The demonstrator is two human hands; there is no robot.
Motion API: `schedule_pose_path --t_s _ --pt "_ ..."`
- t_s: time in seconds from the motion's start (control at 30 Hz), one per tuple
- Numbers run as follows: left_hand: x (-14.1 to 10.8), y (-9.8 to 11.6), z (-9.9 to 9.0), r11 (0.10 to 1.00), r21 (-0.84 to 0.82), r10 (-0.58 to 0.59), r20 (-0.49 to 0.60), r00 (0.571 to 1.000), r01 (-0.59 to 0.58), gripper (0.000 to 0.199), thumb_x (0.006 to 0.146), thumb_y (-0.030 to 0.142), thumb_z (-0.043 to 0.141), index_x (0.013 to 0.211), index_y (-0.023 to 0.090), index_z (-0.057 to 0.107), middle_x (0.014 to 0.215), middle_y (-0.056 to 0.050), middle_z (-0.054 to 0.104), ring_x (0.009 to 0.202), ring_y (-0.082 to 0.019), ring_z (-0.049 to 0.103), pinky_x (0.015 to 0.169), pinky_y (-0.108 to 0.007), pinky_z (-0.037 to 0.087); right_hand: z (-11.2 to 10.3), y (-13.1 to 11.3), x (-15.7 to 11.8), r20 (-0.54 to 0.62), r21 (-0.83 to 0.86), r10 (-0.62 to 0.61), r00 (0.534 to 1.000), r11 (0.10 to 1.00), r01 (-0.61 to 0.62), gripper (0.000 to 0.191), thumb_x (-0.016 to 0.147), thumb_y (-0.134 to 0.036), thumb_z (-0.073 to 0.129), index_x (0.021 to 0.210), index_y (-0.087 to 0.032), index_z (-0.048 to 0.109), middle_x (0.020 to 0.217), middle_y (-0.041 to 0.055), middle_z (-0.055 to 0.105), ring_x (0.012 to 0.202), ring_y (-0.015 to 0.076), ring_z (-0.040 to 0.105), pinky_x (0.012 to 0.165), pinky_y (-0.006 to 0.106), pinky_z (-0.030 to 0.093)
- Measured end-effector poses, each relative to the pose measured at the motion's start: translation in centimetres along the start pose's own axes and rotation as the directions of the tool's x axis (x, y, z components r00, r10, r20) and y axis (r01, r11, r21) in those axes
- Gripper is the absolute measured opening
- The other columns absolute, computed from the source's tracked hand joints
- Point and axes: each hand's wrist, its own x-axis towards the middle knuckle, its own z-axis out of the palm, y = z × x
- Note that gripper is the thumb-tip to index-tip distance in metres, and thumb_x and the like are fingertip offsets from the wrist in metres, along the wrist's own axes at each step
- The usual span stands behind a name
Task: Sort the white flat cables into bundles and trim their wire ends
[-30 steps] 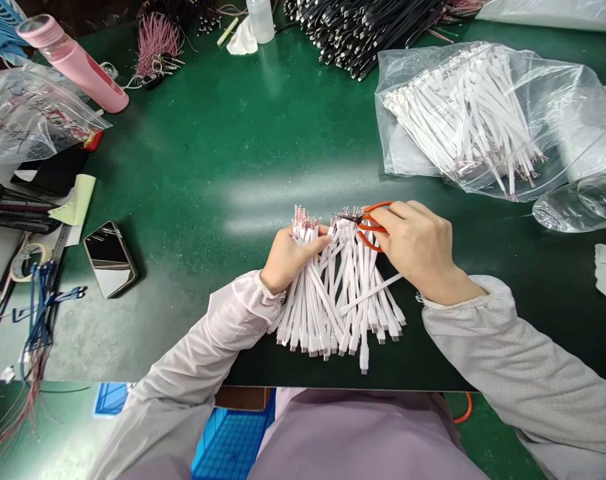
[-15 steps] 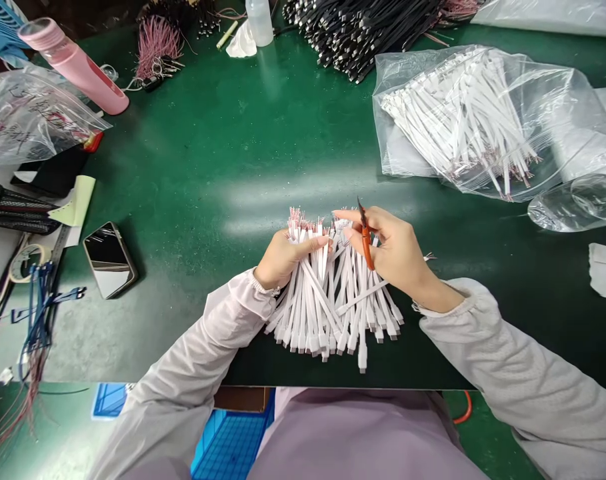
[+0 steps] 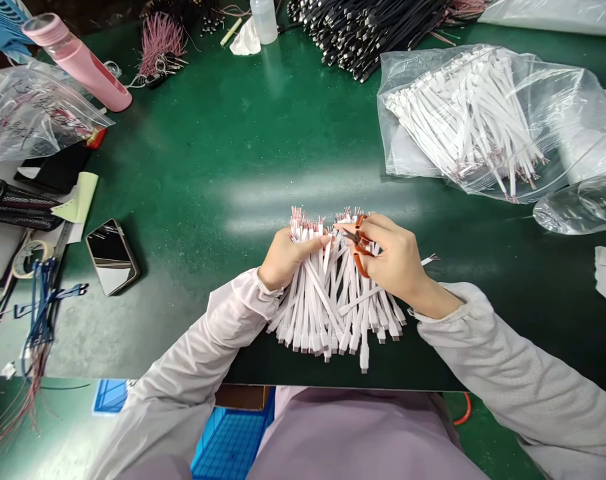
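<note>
A fanned bundle of flat white cables (image 3: 315, 300) lies near the table's front edge, stripped pinkish wire ends pointing away from me and white connectors toward me. My left hand (image 3: 287, 257) is closed around cables at the bundle's left, thumb on top near the wire ends. Small orange-handled snips (image 3: 361, 248) are in my right hand (image 3: 395, 257), their dark blades pointing left toward my left thumb. Beneath the right hand lie more white cables, and one wire end sticks out to its right.
A plastic bag of white cables (image 3: 467, 120) lies back right, beside a pile of black cables (image 3: 363, 33). At left are a phone (image 3: 113, 257), a pink bottle (image 3: 83, 63), tape (image 3: 31, 259) and blue cables (image 3: 43, 300). A clear bottle (image 3: 264, 21) stands at the back.
The snips have turned in my right hand from pointing upward to pointing left, and both orange handles now show. My left hand keeps its hold on the cables. The whole view has shifted slightly.
</note>
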Motion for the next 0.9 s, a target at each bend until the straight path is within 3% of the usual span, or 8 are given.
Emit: schedule_pose_path --t_s 0.13,0.3,0.47,0.6,0.77,0.9 --pt "0.0 0.1 -0.1 1.000 -0.027 0.004 0.002 1.000 -0.004 0.028 0.061 0.032 0.083 0.076 0.013 0.069 0.079 -0.004 0.071 0.077 -0.018 0.064 0.078 -0.033 0.049 0.2 0.1 -0.2 0.011 -0.148 -0.161 0.987 0.976 0.161 0.041 0.082 -0.004 0.047 0.113 -0.020 0.069 0.083 0.0072 0.065 0.079 0.0206 0.060 0.071 0.034 0.051" --pt "-0.1 0.2 -0.2 0.999 -0.033 -0.012 0.020 1.000 0.013 0.029 0.062 0.033 0.083 0.079 0.013 0.071 0.081 -0.004 0.071 0.077 -0.018 0.064 0.079 -0.033 0.049 0.2 0.0 -0.1 0.046 -0.218 -0.213 0.976 0.951 0.218 0.038 0.082 -0.004 0.048 0.106 -0.021 0.072 0.075 0.0056 0.062 0.070 0.0192 0.056 0.065 0.034 0.050" --pt "0.1 0.2 -0.3 0.998 -0.064 -0.023 0.066 0.998 0.027 0.035 0.059 0.035 0.085 0.084 0.013 0.073 0.084 -0.006 0.072 0.083 -0.020 0.065 0.083 -0.035 0.049 0.2 -0.2 0.1 -0.053 -0.140 -0.049 0.997 0.989 0.041 0.034 0.083 -0.008 0.048 0.106 -0.021 0.070 0.086 0.0075 0.066 0.081 0.0215 0.062 0.070 0.034 0.051" --pt "0.1 0.2 -0.1 0.996 -0.058 -0.062 0.018 0.998 0.063 0.039 0.053 0.035 0.088 0.081 0.013 0.071 0.080 -0.005 0.070 0.077 -0.019 0.063 0.078 -0.034 0.049 0.1 -0.6 0.5 -0.007 0.059 0.115 0.993 0.992 -0.114 0.028 0.083 -0.014 0.054 0.106 -0.020 0.069 0.080 0.0043 0.062 0.072 0.0181 0.059 0.066 0.030 0.047" --pt "0.2 -0.1 0.3 0.997 0.060 0.043 -0.038 0.998 -0.040 0.036 0.053 0.035 0.088 0.074 0.014 0.068 0.074 -0.001 0.066 0.070 -0.015 0.058 0.072 -0.029 0.045 0.3 -0.9 1.5 0.099 0.269 0.362 0.927 0.887 -0.375 0.016 0.081 -0.027 0.063 0.094 -0.019 0.069 0.074 0.0012 0.059 0.068 0.0162 0.057 0.065 0.030 0.044" --pt "0.3 0.0 0.2 0.985 0.154 0.072 0.022 0.997 -0.075 0.031 0.060 0.037 0.084 0.071 0.014 0.067 0.070 0.000 0.063 0.066 -0.013 0.055 0.070 -0.028 0.043 0.4 -0.2 1.8 0.070 0.257 0.462 0.884 0.848 -0.464 0.013 0.077 -0.029 0.066 0.074 -0.017 0.063 0.070 0.0017 0.059 0.064 0.0154 0.054 0.061 0.030 0.041"
